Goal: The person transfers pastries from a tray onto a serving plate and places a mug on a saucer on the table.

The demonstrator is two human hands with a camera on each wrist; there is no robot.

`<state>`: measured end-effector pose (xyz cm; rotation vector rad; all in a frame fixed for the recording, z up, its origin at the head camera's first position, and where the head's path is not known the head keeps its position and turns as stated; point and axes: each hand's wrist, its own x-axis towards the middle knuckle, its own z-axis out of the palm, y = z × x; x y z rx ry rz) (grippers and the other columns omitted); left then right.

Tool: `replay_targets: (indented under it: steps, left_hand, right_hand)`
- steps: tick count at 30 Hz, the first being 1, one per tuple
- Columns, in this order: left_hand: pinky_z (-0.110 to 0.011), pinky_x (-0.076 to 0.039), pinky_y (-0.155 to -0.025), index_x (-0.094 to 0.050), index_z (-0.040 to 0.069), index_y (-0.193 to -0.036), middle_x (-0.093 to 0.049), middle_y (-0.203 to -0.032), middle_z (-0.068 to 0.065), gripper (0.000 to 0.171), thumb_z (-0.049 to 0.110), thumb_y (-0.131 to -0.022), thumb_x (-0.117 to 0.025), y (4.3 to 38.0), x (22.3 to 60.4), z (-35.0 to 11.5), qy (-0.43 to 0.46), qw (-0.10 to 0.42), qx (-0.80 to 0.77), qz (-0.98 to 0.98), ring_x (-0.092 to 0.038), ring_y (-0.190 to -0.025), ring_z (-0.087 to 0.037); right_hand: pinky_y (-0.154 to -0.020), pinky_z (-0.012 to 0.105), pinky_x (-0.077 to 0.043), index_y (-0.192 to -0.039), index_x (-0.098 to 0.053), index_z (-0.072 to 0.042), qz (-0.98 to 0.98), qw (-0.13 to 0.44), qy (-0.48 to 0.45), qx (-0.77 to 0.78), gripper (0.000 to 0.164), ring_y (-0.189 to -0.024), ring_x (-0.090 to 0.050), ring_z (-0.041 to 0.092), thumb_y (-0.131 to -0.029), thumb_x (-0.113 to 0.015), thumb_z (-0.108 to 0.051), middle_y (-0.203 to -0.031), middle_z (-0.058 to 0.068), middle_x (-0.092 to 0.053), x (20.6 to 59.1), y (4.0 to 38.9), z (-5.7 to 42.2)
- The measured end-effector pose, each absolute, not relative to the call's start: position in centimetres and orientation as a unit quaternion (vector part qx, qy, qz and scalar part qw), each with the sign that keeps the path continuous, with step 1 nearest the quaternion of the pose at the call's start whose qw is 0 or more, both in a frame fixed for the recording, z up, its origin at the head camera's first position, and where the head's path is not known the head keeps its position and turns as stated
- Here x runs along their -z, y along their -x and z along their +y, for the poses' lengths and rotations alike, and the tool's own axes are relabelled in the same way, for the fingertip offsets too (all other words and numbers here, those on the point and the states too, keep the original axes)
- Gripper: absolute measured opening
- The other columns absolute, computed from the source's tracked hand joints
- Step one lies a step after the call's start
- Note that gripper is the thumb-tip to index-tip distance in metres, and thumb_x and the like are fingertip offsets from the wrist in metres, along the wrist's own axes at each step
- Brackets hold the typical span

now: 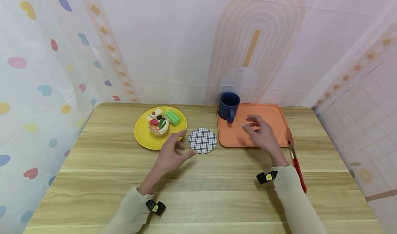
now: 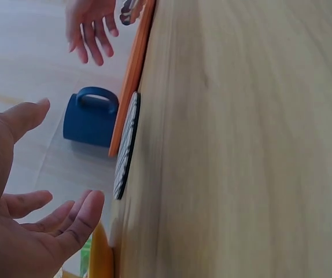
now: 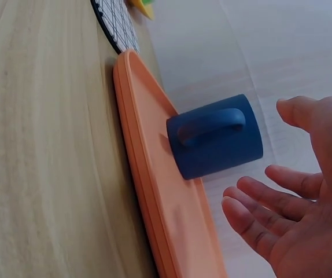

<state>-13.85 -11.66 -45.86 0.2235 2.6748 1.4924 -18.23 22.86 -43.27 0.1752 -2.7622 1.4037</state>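
Above the orange tray [image 1: 257, 135] my right hand [image 1: 262, 132] hovers with its fingers apart and nothing in them. A dark blue mug [image 1: 228, 106] stands upright on the tray's left end, a short way from that hand, its handle turned to the front. My left hand [image 1: 173, 153] is held over the table, thumb and fingers spread, holding nothing. It lies between the yellow plate [image 1: 141, 137] and a round checked coaster [image 1: 202, 141]. On the plate are a fruit-topped cup dessert [image 1: 159, 126], a green slice of cake [image 1: 173, 118] and a white cake piece [image 1: 154, 113].
Red-handled tongs [image 1: 297, 165] lie along the tray's right side, their tips by its edge. The wooden table [image 1: 211, 199] meets a patterned cloth backdrop [image 1: 167, 48] at the back. More cloth hangs at the left and right.
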Motion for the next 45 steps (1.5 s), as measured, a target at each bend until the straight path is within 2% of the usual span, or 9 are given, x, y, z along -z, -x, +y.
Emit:
replay_targets:
  steps: [10,17,25,35,39,41,45]
  left_hand:
    - [-0.027,-0.051,-0.078,-0.040,0.009,-0.157,-0.048,-0.140,-0.015,0.095,0.035,-0.081,-0.089,14.6,46.6,-9.9,-0.086,0.043,-0.433,0.896,-0.054,-0.097,-0.021]
    - [-0.027,-0.046,-0.072,-0.042,0.008,-0.156,-0.047,-0.136,-0.017,0.094,0.032,-0.079,-0.090,14.9,46.7,-9.1,-0.065,0.049,-0.417,0.905,-0.051,-0.094,-0.022]
    - [-0.026,-0.044,-0.065,-0.038,0.003,-0.157,-0.048,-0.127,-0.015,0.096,0.029,-0.080,-0.089,15.2,46.8,-8.5,-0.046,0.051,-0.401,0.913,-0.050,-0.088,-0.020]
    - [-0.032,-0.050,-0.075,-0.048,0.000,-0.150,-0.049,-0.127,-0.016,0.084,0.021,-0.080,-0.089,15.1,46.9,-8.0,-0.047,0.029,-0.373,0.926,-0.052,-0.092,-0.022]
    - [-0.041,-0.057,-0.092,-0.050,-0.001,-0.148,-0.051,-0.130,-0.018,0.080,0.020,-0.082,-0.088,14.9,46.7,-7.8,-0.041,0.025,-0.367,0.929,-0.056,-0.104,-0.027]
    - [-0.046,-0.057,-0.101,-0.050,-0.001,-0.148,-0.051,-0.132,-0.020,0.078,0.020,-0.083,-0.087,14.8,46.6,-7.6,-0.038,0.026,-0.359,0.932,-0.057,-0.111,-0.030]
    - [-0.048,-0.056,-0.105,-0.051,-0.002,-0.147,-0.051,-0.133,-0.021,0.075,0.020,-0.084,-0.086,14.9,46.7,-7.3,-0.034,0.028,-0.348,0.936,-0.058,-0.114,-0.031]
  right_hand:
    - [-0.108,0.054,-0.053,-0.152,-0.045,-0.015,-0.886,-0.001,-0.056,-0.460,0.064,-0.131,-0.056,0.034,-0.101,-0.061,-0.049,-0.148,0.013,-0.054,43.3,19.1,22.0]
    - [-0.091,0.050,-0.062,-0.152,-0.046,-0.013,-0.870,-0.015,-0.052,-0.491,0.060,-0.128,-0.058,0.037,-0.102,-0.062,-0.043,-0.148,0.015,-0.054,43.4,19.8,21.3]
    - [-0.093,0.052,-0.062,-0.151,-0.048,-0.011,-0.836,-0.022,-0.033,-0.547,0.063,-0.125,-0.060,0.035,-0.101,-0.063,-0.045,-0.143,0.015,-0.057,44.0,21.1,20.1]
    - [-0.101,0.049,-0.058,-0.140,-0.057,-0.006,-0.794,-0.029,0.018,-0.607,0.053,-0.116,-0.065,0.038,-0.103,-0.061,-0.043,-0.135,0.018,-0.064,44.8,22.6,18.1]
    - [-0.104,0.046,-0.057,-0.134,-0.061,-0.003,-0.777,-0.029,0.031,-0.629,0.047,-0.118,-0.065,0.034,-0.105,-0.058,-0.040,-0.130,0.020,-0.067,45.2,23.0,17.4]
    - [-0.103,0.042,-0.057,-0.131,-0.063,-0.001,-0.770,-0.021,0.032,-0.637,0.045,-0.118,-0.065,0.032,-0.107,-0.055,-0.038,-0.125,0.021,-0.069,45.4,23.2,17.0]
    - [-0.094,0.036,-0.059,-0.126,-0.064,0.003,-0.755,-0.003,0.022,-0.655,0.041,-0.111,-0.065,0.031,-0.110,-0.048,-0.031,-0.111,0.020,-0.069,45.7,23.4,16.4]
